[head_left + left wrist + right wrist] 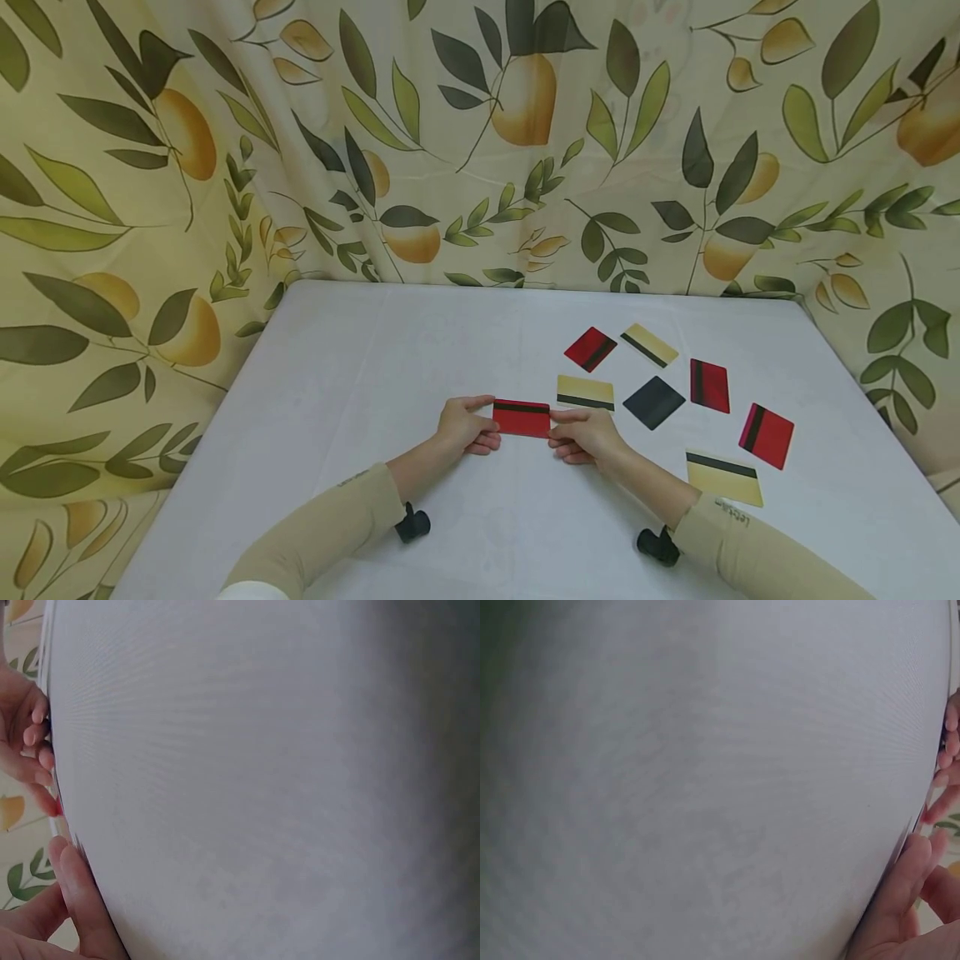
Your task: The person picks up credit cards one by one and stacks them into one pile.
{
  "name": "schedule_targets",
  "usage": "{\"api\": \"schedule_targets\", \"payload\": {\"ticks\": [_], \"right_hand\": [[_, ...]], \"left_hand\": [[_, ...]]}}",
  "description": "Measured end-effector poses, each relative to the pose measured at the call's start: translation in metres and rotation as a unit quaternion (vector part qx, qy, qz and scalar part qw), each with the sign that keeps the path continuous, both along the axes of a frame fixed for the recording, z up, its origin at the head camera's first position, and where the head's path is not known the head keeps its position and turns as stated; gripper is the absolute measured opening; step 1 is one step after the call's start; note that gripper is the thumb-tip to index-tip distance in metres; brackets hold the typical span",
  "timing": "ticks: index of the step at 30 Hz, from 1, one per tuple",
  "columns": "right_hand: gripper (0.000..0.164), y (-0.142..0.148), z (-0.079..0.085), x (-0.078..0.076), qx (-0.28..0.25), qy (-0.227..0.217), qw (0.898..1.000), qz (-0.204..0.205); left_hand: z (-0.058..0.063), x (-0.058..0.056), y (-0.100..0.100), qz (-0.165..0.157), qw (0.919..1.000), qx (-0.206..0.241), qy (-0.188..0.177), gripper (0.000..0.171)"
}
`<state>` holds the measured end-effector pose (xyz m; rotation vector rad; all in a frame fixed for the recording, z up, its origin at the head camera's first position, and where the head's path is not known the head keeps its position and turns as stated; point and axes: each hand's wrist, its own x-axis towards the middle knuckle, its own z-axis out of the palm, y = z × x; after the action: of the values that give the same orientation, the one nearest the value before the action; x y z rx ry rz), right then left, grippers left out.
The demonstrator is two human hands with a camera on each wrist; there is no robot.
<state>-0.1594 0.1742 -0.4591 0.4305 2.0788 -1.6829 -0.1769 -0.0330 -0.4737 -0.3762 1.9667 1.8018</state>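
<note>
Both hands hold a red card with a black stripe (521,420) low over the white table, its long side running left to right. My left hand (467,427) pinches its left edge between thumb and fingers. At the right edge, my right hand (588,437) does the same. Just behind the right hand's fingers lies a gold striped card (583,391), partly overlapped by them in the head view. In the left wrist view the left hand's fingers (79,889) rest near the tabletop; the right wrist view shows the right hand's fingers (907,881) likewise.
Loose cards lie right of the hands: a black card (654,402), red cards (591,349) (709,386) (767,436) and gold cards (649,344) (724,478). The last gold card is beside the right forearm. A patterned curtain (465,208) hangs behind the white table (360,350).
</note>
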Motion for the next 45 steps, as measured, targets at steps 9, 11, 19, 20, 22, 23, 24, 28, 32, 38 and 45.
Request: {"api": "schedule_targets", "payload": {"ticks": [9,11,19,20,22,23,24,28,32,38,45], "right_hand": [[0.042,0.002,0.0,0.0,-0.016,-0.011,1.0,-0.007],[0.042,0.002,0.0,0.0,-0.023,-0.018,1.0,-0.012],[0.042,0.013,0.007,-0.004,-0.071,-0.058,0.996,-0.009],[0.042,0.017,0.009,-0.005,-0.086,-0.066,0.994,-0.001],[0.042,0.026,0.014,-0.011,-0.117,-0.082,0.99,0.015],[0.041,0.031,0.017,-0.013,-0.132,-0.085,0.987,0.021],[0.04,0.037,0.021,-0.016,-0.143,-0.086,0.986,0.028],[0.041,0.059,0.035,-0.023,-0.172,-0.076,0.982,0.033],[0.033,0.078,0.041,-0.023,-0.212,-0.077,0.974,0.024],[0.026,0.103,0.039,-0.02,-0.307,-0.083,0.948,-0.012],[0.027,0.122,0.035,-0.016,-0.346,-0.07,0.934,-0.055]], "left_hand": [[-0.001,-0.001,0.001,-0.001,1.0,0.001,0.004,0.048],[-0.002,-0.001,0.0,0.0,1.0,0.005,0.003,0.048],[-0.002,-0.005,-0.003,0.001,0.9992,0.037,-0.013,0.045],[-0.001,-0.006,-0.003,0.003,0.9989,0.044,-0.017,0.044],[0.001,-0.009,-0.003,0.011,0.998,0.055,-0.03,0.042],[0.002,-0.011,-0.003,0.016,0.9973,0.06,-0.039,0.041],[0.003,-0.013,-0.002,0.02,0.9968,0.062,-0.046,0.039],[0.012,-0.021,0.004,0.008,0.9965,0.057,-0.062,0.037],[0.02,-0.027,0.015,-0.008,0.9963,0.061,-0.059,0.038],[0.025,-0.031,0.035,-0.01,0.9932,0.101,-0.057,0.04],[0.017,-0.036,0.052,-0.004,0.9866,0.158,-0.043,0.042]]}}
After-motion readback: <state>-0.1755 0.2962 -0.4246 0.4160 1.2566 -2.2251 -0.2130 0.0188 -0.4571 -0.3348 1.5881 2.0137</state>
